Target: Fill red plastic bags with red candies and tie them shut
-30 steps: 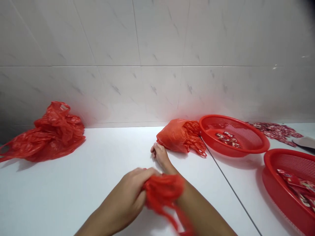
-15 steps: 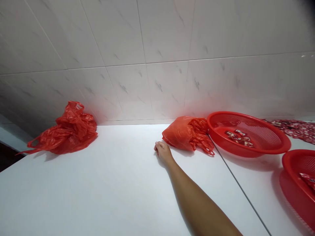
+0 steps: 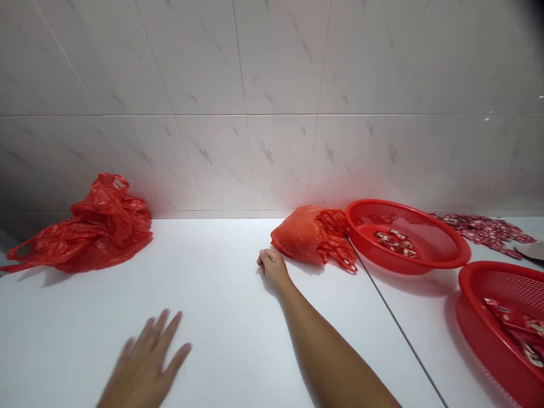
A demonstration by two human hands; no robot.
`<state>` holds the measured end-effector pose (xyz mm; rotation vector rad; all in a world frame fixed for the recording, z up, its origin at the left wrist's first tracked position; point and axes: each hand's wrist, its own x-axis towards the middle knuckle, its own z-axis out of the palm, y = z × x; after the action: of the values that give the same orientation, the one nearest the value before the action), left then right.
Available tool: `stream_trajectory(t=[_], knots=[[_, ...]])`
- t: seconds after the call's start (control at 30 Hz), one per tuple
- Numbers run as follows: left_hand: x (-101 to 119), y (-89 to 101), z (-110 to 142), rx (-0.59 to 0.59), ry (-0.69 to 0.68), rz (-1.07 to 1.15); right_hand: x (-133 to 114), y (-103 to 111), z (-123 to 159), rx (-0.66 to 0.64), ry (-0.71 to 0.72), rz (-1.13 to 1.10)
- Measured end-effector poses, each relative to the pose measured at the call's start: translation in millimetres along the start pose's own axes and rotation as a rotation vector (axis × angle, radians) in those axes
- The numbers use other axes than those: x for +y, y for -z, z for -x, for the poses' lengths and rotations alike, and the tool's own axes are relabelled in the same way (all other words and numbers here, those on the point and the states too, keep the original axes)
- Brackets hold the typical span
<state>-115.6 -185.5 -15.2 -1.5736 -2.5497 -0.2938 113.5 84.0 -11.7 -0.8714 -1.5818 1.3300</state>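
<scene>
My right hand (image 3: pixel 271 264) rests on the white table (image 3: pixel 221 283) as a loose fist, fingers curled, with nothing visible in it. It lies just left of an orange-red bundle of plastic bags (image 3: pixel 312 233), close to it but apart. My left hand (image 3: pixel 144 362) hovers low at the front left, blurred, fingers spread and empty. A crumpled heap of red plastic bags (image 3: pixel 89 226) lies at the far left against the wall.
A red mesh basket (image 3: pixel 442 258) with a few red wrapped packets stands right of the bundle. A second red basket (image 3: pixel 471 306) with packets sits at the right edge. More red packets (image 3: pixel 484 229) lie scattered behind. A tiled wall (image 3: pixel 272 102) backs the table.
One second ago my left hand gripped a red bag by my right forearm. It then left the view, and now it is back, empty and spread. The right fist has stayed put.
</scene>
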Motion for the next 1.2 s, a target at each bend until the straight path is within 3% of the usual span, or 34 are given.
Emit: stream_trajectory(t=[0.13,0.23,0.33,0.47,0.6,0.73,0.83,0.93,1.07,1.2], knots=[[58.8,-11.7,-40.6,-0.166,-0.249,-0.015,-0.1,1.1,-0.1,0.021,0.055,0.035],[112.9,-20.9,-82.6,-0.173,-0.252,0.012,-2.5,2.6,1.1,0.092,0.152,0.1],[151.5,-29.6,-116.8,-0.155,-0.174,0.043,-12.3,4.2,7.5,0.192,0.271,0.18],[175.7,-40.5,-150.2,-0.118,-0.102,0.063,-36.7,21.6,25.4,0.283,0.437,0.298],[182.2,-45.5,-171.7,-0.084,-0.075,0.091,-53.2,81.2,44.9,0.433,0.53,0.421],[189.9,-45.4,-172.8,-0.009,-0.085,0.121,-35.2,156.6,55.2,0.766,0.458,0.497],[211.7,-47.3,-156.1,0.075,-0.221,0.18,-4.9,191.0,52.1,0.973,0.293,0.492],[247.8,-51.8,-132.2,0.203,-0.468,0.332,19.5,204.1,44.3,1.076,0.132,0.447],[291.2,-55.2,-116.0,0.359,-0.733,0.403,30.9,210.7,37.7,1.067,0.042,0.41],[311.6,-56.7,-128.4,0.378,-0.816,0.434,30.6,213.0,35.5,1.003,0.004,0.403]])
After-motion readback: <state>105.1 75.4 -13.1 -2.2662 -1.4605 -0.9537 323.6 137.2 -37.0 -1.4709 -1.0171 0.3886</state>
